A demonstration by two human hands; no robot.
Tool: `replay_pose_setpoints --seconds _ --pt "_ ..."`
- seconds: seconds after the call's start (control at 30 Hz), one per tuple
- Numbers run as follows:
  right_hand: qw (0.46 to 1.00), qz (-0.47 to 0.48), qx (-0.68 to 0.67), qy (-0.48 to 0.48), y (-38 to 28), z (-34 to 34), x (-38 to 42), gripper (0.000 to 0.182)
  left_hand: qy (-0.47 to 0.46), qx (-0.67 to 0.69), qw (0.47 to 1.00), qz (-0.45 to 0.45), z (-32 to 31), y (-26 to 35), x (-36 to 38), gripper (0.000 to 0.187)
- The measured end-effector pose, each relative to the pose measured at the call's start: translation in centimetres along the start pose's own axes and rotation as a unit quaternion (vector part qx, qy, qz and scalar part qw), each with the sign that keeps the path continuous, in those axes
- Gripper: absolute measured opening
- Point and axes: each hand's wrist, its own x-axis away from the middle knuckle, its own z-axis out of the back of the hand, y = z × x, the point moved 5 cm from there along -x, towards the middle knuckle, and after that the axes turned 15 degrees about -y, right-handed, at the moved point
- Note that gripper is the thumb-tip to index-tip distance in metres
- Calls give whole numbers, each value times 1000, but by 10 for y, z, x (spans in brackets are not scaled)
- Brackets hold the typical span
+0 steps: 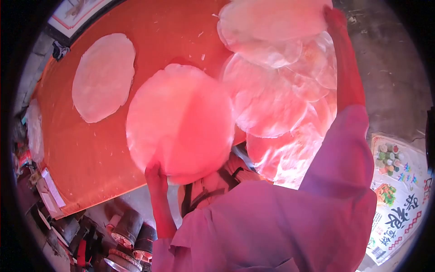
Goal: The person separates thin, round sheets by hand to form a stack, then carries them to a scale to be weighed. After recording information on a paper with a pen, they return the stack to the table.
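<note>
My left hand (156, 176) is closed on the near edge of a large, thin round pancake (181, 113), its thumb over the top. That pancake reaches past the table's front edge. Far off at the upper right, my right hand (335, 20) grips the right edge of another thin pancake (272, 20), partly cut off by the frame. Its fingertips are hard to make out. Beneath and nearer lie several overlapping pancakes (267, 99), brightly lit. One more pancake (104, 77) lies flat by itself on the left.
The red-orange table (108, 154) spans the left and middle. Dark cylinders (127, 229) and a round metal-rimmed item (122, 262) sit below its front edge. A plastic bag (35, 131) is at the left edge. A printed poster (394, 199) lies at right beside grey floor (385, 77).
</note>
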Motion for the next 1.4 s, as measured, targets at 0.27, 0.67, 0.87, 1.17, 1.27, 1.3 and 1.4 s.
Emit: replay_pose_setpoints --seconds 0.27,0.67,0.87,1.17,1.27,1.3,1.4 --pt "911 60 -388 -128 97 -205 85 31 -2 69 995 -74 -74 36 7 34" --pt "890 206 -10 -407 -271 -371 358 18 -13 -39 999 -22 -58 27 -19 26" --pt "896 175 -248 -323 -256 -336 269 17 75 19 996 -45 -46 34 -3 28" --pt "930 347 -17 -119 -226 -136 5 16 52 47 997 11 -4 -7 0 36" --pt "859 202 -440 -166 -195 -97 -47 16 50 62 997 -1 5 -12 1 34" --pt "857 192 -451 -157 -181 -88 -58 16 56 59 997 1 7 -12 0 34" --pt "853 122 -496 -110 -69 -80 -109 15 66 62 996 -3 8 -13 1 35"
